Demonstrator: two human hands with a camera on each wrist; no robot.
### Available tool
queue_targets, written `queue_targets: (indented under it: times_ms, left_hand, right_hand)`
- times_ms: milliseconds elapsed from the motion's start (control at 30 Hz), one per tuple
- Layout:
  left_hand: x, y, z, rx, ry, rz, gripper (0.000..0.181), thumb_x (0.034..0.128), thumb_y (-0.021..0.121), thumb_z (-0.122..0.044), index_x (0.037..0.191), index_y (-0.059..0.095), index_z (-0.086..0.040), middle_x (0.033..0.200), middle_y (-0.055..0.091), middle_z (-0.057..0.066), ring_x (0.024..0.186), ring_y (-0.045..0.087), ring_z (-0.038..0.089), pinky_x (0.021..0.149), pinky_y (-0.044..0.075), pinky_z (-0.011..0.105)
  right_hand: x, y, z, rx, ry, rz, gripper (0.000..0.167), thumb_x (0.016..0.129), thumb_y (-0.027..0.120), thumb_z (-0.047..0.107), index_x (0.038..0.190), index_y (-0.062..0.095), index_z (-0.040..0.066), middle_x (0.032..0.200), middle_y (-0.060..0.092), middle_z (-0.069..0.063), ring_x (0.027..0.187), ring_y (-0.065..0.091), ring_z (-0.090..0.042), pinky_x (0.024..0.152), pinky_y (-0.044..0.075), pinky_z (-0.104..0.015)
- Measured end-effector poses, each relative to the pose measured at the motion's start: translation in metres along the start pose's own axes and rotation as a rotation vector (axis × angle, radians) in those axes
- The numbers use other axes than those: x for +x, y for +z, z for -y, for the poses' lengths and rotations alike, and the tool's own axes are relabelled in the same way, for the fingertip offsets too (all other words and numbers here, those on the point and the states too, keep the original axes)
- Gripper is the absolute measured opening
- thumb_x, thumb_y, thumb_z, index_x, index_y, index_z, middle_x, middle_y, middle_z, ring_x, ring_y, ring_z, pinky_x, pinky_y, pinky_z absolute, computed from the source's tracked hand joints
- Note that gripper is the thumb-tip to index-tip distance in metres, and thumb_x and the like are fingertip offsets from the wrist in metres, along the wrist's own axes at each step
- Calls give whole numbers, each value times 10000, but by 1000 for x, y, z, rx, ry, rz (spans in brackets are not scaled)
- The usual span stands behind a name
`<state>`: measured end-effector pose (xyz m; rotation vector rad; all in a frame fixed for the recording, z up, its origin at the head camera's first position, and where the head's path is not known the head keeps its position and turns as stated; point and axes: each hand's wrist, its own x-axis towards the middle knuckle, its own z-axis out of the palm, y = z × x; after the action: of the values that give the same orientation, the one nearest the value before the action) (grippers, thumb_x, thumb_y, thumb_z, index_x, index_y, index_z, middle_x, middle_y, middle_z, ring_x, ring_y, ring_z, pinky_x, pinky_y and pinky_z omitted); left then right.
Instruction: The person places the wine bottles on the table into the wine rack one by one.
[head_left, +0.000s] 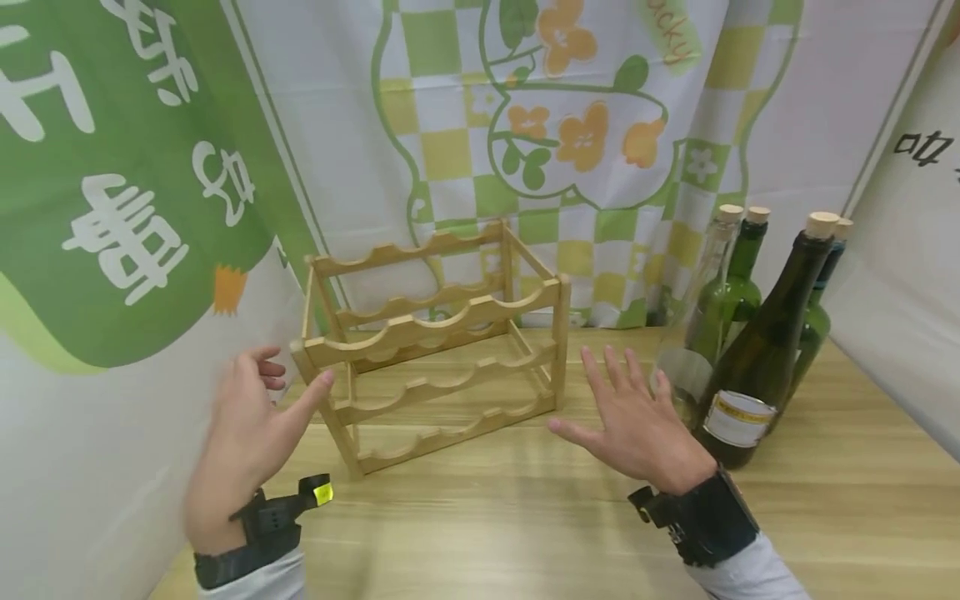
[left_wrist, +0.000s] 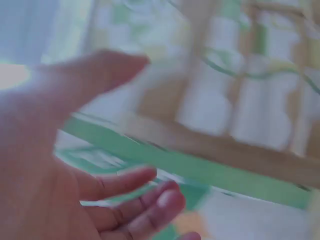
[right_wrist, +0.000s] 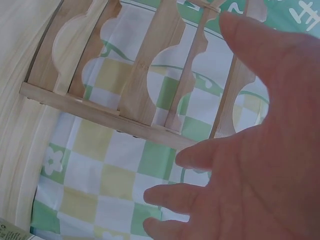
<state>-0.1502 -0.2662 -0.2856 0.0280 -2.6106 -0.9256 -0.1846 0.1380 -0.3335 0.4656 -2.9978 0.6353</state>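
Note:
A wooden wine rack (head_left: 442, 333) with scalloped rails stands upright at the middle of the table. My left hand (head_left: 251, 425) is beside its left front post, thumb and fingers apart with nothing held. On the other side, my right hand (head_left: 637, 417) has its fingers spread between the rack and the bottles. In the right wrist view the rack's rails (right_wrist: 150, 75) lie past the fingers (right_wrist: 175, 197). The left wrist view is blurred; the thumb (left_wrist: 100, 75) appears apart from the rack (left_wrist: 220, 150). Neither hand visibly grips the rack.
Several corked bottles stand together at the right: a dark bottle (head_left: 757, 358) with a white label, a clear bottle (head_left: 697, 333) and green ones (head_left: 738, 292) behind. Printed cloth (head_left: 450, 100) hangs at the back, and a green and white panel (head_left: 135, 183) at the left.

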Motion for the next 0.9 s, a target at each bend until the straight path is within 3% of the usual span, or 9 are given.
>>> queue_targets:
  times_ms: [100,200,300,433,567,700,900]
  left_hand:
    - [16,16,23,-30,17,60,721,1013,623,-538,1412,449,37,1248,571,241,1106,571,351,865,495,415]
    - [28,39,38,-84,105,3,480,1007,671,-459,1205,575,-33,1039,625,135,910,610,245,726,515,299]
    - [38,64,48,-190,183,-181,242,988,712,-292,995,624,-67,876,583,38,768,559,138,643,466,233]
    - [48,92,51,-379,217,-457,267,993,614,-152,776,523,-25,710,433,-51,648,419,58,599,344,225]
    - [56,112,50,-529,235,-610,263,992,509,-104,768,476,29,677,349,-111,610,326,34,591,274,240]
    - [57,118,52,-585,221,-650,236,989,486,-92,817,517,66,695,371,-128,614,327,23,600,277,231]
    - [57,119,56,-627,258,-612,297,996,506,-118,793,493,99,710,418,-137,628,380,37,615,319,227]
  right_hand:
    - [-3,-1,-4,-4,-3,-14,1070,968,497,764,1701,56,123,1750,27,-266,1614,-11,-522,1196,-9,-803]
    - [-4,-4,-6,-22,-24,-42,1055,978,516,737,1699,68,110,1748,58,-273,1613,27,-528,1198,43,-803]
    - [-2,-6,-5,-32,-50,-63,1034,990,525,710,1697,81,100,1745,83,-277,1610,58,-533,1195,83,-805]
    - [-1,-9,-3,-13,-63,-64,1007,1007,524,682,1696,85,94,1749,77,-269,1615,53,-521,1205,85,-794]
    - [-1,-11,-1,-10,-70,-81,978,1020,537,646,1690,115,73,1751,97,-256,1622,86,-495,1216,109,-778]
    - [-1,-11,0,-40,-115,-165,890,1035,596,535,1670,208,47,1720,243,-246,1580,273,-480,1205,242,-743]
    - [-4,-29,-7,-183,-195,-293,724,1014,692,365,1597,396,55,1518,553,-228,1370,569,-436,1056,462,-664]
